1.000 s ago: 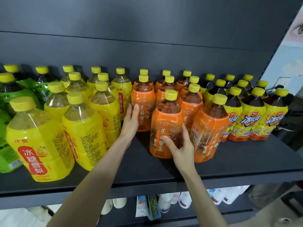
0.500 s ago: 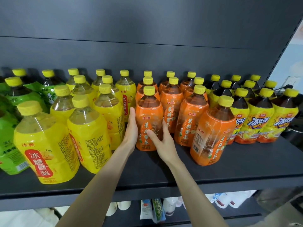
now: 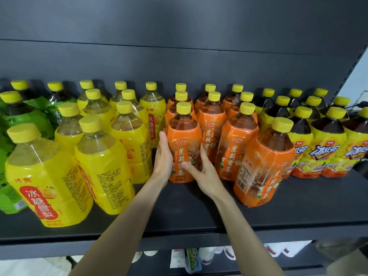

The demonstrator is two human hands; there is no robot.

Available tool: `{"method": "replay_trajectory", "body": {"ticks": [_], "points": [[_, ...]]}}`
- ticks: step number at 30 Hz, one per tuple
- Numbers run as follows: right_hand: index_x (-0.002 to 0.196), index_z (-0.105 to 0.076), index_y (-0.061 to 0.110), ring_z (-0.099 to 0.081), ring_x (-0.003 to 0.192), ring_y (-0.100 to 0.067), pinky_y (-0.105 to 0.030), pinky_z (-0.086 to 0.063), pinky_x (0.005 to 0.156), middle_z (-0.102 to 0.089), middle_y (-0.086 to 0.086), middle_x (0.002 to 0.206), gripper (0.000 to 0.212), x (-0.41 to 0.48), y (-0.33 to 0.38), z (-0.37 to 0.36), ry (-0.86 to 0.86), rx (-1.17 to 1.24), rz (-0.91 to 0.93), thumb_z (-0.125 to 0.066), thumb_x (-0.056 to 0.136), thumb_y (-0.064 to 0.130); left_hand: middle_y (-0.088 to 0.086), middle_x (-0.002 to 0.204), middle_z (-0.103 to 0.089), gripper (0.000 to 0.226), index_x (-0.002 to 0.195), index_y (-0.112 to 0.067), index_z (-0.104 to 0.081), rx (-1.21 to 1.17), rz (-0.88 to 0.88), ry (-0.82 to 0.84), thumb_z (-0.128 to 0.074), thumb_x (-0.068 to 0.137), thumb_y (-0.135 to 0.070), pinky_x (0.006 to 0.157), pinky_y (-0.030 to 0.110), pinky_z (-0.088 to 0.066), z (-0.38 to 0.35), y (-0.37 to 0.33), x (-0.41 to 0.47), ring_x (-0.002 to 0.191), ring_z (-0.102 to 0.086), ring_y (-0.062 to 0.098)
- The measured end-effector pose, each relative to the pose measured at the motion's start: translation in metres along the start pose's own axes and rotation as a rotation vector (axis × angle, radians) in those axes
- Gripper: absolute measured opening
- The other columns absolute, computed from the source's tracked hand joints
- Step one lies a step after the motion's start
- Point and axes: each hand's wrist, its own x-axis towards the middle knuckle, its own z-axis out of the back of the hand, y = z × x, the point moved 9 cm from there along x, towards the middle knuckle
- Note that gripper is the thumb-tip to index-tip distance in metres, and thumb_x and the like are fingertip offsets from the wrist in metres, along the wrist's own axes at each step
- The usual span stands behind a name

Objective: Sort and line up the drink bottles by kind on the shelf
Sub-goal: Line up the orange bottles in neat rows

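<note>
On the dark shelf (image 3: 179,214), an orange-label tea bottle (image 3: 184,142) with a yellow cap stands upright at the front of the leftmost orange column. My left hand (image 3: 164,160) presses flat, fingers straight, against its left side, between it and the yellow bottles. My right hand (image 3: 203,176) grips it from the right, thumb across the front of the label. More orange bottles (image 3: 211,124) stand in columns behind and to the right. One orange bottle (image 3: 264,168) stands alone further forward on the right.
Yellow pear-drink bottles (image 3: 103,166) crowd the left, with green-label bottles (image 3: 12,120) at the far left. Dark iced-tea bottles (image 3: 322,148) with yellow labels fill the right end. Small white bottles and cartons (image 3: 191,259) sit on the shelf below.
My right hand has slid the orange bottle left and back from the shelf's front middle into the leftmost orange column. My left hand now presses against its side.
</note>
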Motion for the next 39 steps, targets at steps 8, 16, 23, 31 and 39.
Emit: {"method": "replay_trajectory", "body": {"ticks": [8,16,23,31,39], "points": [[0.153,-0.007,0.033,-0.043,0.124,0.007,-0.018,-0.041,0.102,-0.038,0.015,0.146,0.084,0.000,-0.004,0.001,-0.048,0.010,0.027,-0.062,0.089,0.038,0.002,0.134,-0.049,0.060,0.145,-0.027,-0.029,0.007,-0.033,-0.040,-0.015,0.095,-0.056,0.090,0.030,-0.044,0.003,0.003,0.006,0.114,-0.051,0.014],[0.153,-0.008,0.030,-0.044,0.118,0.017,-0.005,-0.042,0.091,-0.040,0.013,0.144,0.085,0.003,-0.005,0.004,-0.063,0.000,0.025,-0.062,0.089,0.036,-0.001,0.132,-0.047,0.059,0.145,-0.028,-0.026,0.008,-0.080,-0.047,-0.015,0.095,-0.057,0.090,0.029,-0.045,0.002,0.005,0.015,0.114,-0.049,0.012],[0.153,-0.004,0.031,-0.041,0.129,0.001,-0.007,-0.040,0.095,-0.036,0.010,0.149,0.085,0.002,-0.001,0.002,-0.082,-0.055,0.016,-0.060,0.089,0.040,0.004,0.143,-0.043,0.091,0.148,-0.029,-0.023,0.029,-0.056,-0.048,-0.019,0.073,-0.081,0.105,0.045,-0.042,0.007,0.007,0.016,0.127,-0.046,0.021],[0.152,-0.018,0.026,-0.045,0.131,-0.012,-0.039,-0.042,0.108,-0.043,0.005,0.147,0.091,-0.012,0.005,0.009,-0.181,-0.243,-0.005,-0.059,0.080,0.062,-0.002,0.131,-0.051,0.065,0.145,-0.022,-0.034,0.127,-0.131,0.070,-0.019,0.093,-0.058,0.073,0.011,-0.044,0.007,-0.007,0.005,0.112,-0.051,0.009],[0.119,-0.064,0.013,-0.063,0.098,-0.008,-0.032,-0.054,0.088,-0.069,-0.001,0.113,0.033,-0.066,0.047,0.048,-0.481,-0.402,0.125,-0.061,0.092,0.032,0.001,0.138,-0.048,0.061,0.138,-0.021,-0.040,0.253,-0.331,-0.087,-0.046,0.090,-0.058,0.104,0.038,-0.043,0.027,-0.015,-0.036,0.126,-0.047,0.015]]}}
